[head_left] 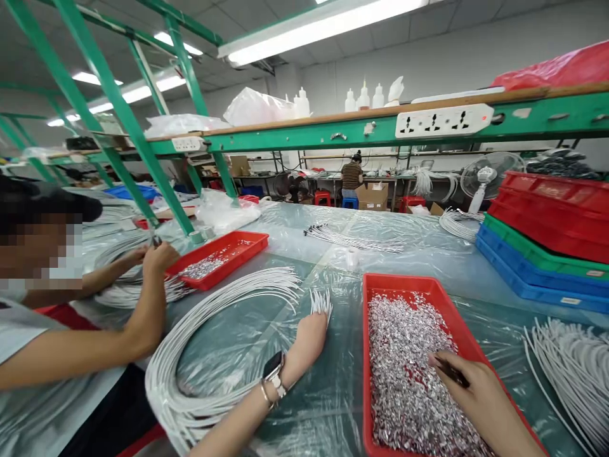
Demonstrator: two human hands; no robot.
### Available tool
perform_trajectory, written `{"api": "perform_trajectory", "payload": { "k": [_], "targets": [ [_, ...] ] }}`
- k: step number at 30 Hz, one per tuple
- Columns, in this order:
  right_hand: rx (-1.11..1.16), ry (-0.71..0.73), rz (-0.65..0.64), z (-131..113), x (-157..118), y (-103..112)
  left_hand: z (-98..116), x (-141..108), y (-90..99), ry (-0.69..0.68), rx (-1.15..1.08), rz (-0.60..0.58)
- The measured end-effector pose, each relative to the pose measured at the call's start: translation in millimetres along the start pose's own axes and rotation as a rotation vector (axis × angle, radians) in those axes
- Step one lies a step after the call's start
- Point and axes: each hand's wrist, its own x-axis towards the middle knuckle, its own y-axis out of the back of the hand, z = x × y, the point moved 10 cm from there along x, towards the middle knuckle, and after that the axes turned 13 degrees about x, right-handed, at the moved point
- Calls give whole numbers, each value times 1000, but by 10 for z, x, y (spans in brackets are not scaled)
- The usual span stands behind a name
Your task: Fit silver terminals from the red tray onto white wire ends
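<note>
My left hand [313, 333], with a watch and bracelet on the wrist, is closed round the ends of a bundle of white cables [320, 301]. The tips stick up past my fingers. The cables [162, 374] loop in a wide coil on the table to the left of that hand. My right hand [469, 387] pinches dark tweezers [451, 372] over the right side of a red tray [399, 281]. Many small shiny metal pieces [404, 355] fill this tray. The tweezer tips are hard to make out against them.
A co-worker [118, 330] at the left works beside another red tray [257, 240]. Stacked red, green and blue trays [547, 216] stand at the right, above more white cables [575, 374]. A green-edged shelf [333, 133] with a power strip [445, 122] crosses behind the table.
</note>
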Motion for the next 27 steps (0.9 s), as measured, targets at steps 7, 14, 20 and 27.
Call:
{"api": "perform_trajectory", "payload": {
  "k": [7, 14, 20, 27],
  "targets": [
    [85, -81, 18, -49, 229, -225, 214, -40, 83, -98, -146, 71],
    [138, -228, 33, -11, 137, -232, 781, -311, 183, -372, -431, 176],
    [17, -367, 382, 582, -36, 851, 1008, -579, 278, -669, -570, 271],
    [49, -435, 310, 1054, 15, 595, 981, -601, 322, -688, -740, 135]
  ]
}}
